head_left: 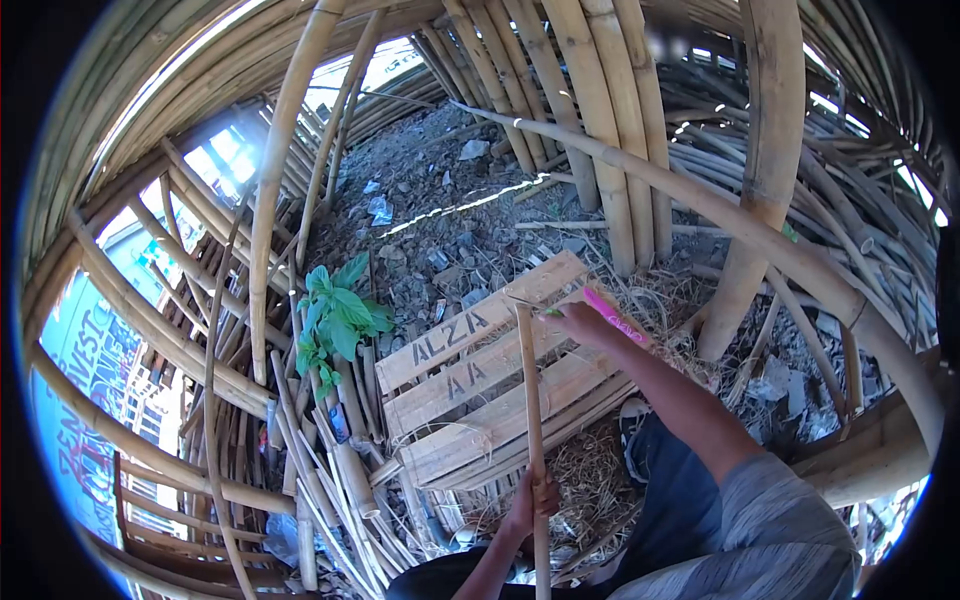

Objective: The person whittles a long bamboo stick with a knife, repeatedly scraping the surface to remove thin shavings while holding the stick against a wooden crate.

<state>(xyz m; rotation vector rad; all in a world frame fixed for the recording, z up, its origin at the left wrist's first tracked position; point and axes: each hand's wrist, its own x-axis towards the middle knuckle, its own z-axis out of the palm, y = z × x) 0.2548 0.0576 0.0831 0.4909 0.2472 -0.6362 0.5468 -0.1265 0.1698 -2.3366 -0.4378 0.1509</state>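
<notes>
My left hand (533, 503) is wrapped round a bamboo stick (531, 390), which stands up in front of me. Close to the stick's upper end, my right hand (580, 324) has its fingers closed; a bit of green shows at the fingertips, but I cannot make out what it is. A thin dark strip crosses the stick's top end. Under both lies a wooden slatted crate (470, 381) with black stencilled letters. A bright pink piece with markings (614, 316) lies beside my right hand, partly hidden by the forearm.
Leafy green plant (340, 318) stands left of the crate, near thin cut bamboo sticks (320, 490). Thick bamboo posts (600, 130) rise beyond, and a slanting pole (690, 195) crosses at the right. Rubble and straw cover the ground. A printed banner (95, 400) hangs outside at left.
</notes>
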